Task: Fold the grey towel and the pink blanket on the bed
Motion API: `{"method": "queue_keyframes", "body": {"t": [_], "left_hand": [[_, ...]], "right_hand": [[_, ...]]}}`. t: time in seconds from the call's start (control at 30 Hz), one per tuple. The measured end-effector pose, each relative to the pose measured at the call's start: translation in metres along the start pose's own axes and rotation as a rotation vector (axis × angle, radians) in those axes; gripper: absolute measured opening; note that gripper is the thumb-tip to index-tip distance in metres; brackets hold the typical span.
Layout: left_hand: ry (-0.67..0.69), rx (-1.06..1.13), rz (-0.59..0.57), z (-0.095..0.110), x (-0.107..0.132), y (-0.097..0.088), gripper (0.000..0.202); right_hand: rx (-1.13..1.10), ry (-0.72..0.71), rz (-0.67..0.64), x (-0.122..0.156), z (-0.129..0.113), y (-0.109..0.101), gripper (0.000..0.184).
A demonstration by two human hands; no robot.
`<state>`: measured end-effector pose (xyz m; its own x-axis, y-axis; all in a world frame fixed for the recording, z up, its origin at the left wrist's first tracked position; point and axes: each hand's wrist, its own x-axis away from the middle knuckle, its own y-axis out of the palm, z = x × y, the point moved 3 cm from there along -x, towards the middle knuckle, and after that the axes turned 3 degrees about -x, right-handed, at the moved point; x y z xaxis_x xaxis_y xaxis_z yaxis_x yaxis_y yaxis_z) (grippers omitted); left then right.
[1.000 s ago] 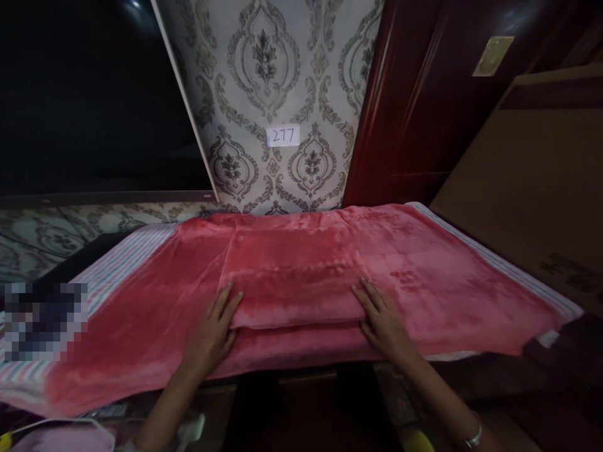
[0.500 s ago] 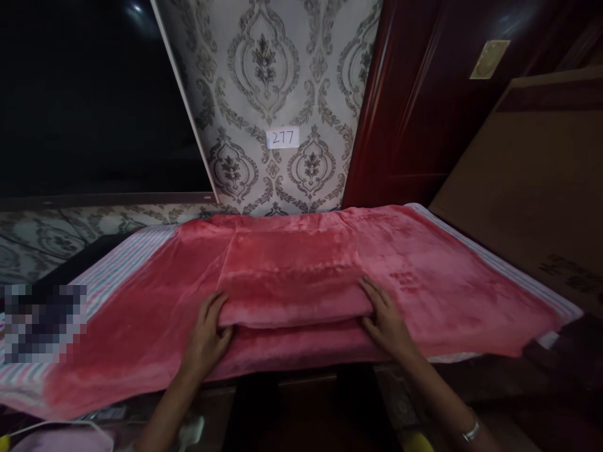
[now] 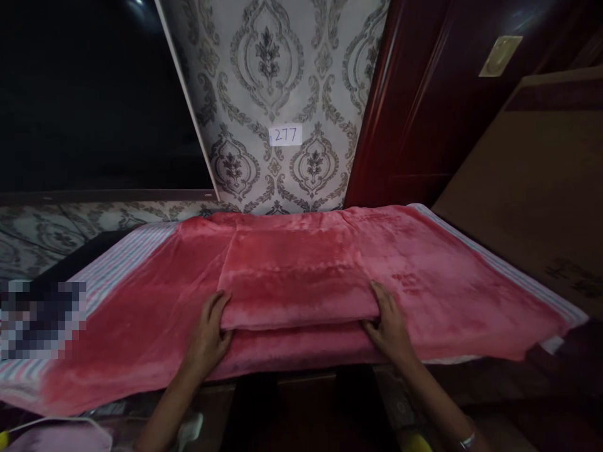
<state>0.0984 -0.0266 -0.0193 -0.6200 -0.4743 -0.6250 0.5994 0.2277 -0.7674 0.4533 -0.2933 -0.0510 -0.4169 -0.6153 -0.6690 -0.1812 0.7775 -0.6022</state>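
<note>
A folded pink fleece cloth lies in the middle of a larger pink blanket spread over the table. My left hand grips the folded cloth's near left corner, fingers tucked under its edge. At the near right corner my right hand holds the cloth the same way, thumb on top and fingers under the fold. A bracelet shows on my right wrist at the bottom edge.
A striped sheet shows under the blanket at both ends. Patterned wallpaper with a label reading 277 is behind. A dark red door stands at the back right, a brown board at right, a dark screen at left.
Both hands went from lying flat on the blanket beside the folded cloth to curling their fingers under its near corners. The cloth's front edge is slightly raised.
</note>
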Motion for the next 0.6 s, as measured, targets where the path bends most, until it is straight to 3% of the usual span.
{"method": "queue_keyframes", "body": {"t": [0.17,0.33,0.47,0.6], "left_hand": [[-0.027,0.031,0.058,0.001,0.0,-0.001,0.057],[-0.06,0.112,0.142,0.002,-0.016,-0.01,0.039],[-0.126,0.173,0.209,0.007,-0.051,-0.04,0.034],[-0.167,0.191,0.346,0.018,-0.097,-0.089,0.034]], "right_hand": [[-0.048,-0.003,0.002,-0.001,0.001,0.0,0.075],[-0.091,-0.045,0.02,-0.024,-0.003,-0.008,0.063],[-0.114,-0.073,0.08,-0.059,-0.013,-0.028,0.049],[-0.105,-0.006,0.227,-0.103,-0.035,-0.066,0.039]]}}
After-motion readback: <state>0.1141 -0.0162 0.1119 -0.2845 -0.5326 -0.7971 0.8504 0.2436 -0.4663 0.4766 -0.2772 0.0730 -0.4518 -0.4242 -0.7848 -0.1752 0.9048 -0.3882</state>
